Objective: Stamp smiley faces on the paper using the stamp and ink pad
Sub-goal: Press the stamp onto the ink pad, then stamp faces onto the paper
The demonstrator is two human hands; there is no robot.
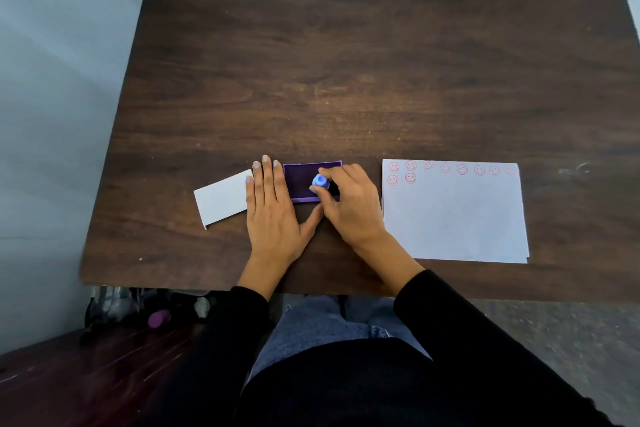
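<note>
A small blue round stamp (320, 181) stands on the dark pad of the purple ink pad (300, 177), pinched by the fingertips of my right hand (349, 204). My left hand (273, 208) lies flat on the table just left of the ink pad, fingers spread, thumb reaching under the pad's near edge. To the right lies the white paper (453, 218); a row of several red smiley faces runs along its top edge, and two more sit below at its left.
A white rectangular lid or card (223, 199) lies on the table left of my left hand. The dark wooden table (346, 62) stretches far behind. Under the table's left edge sit dark clutter and a purple object (159, 318).
</note>
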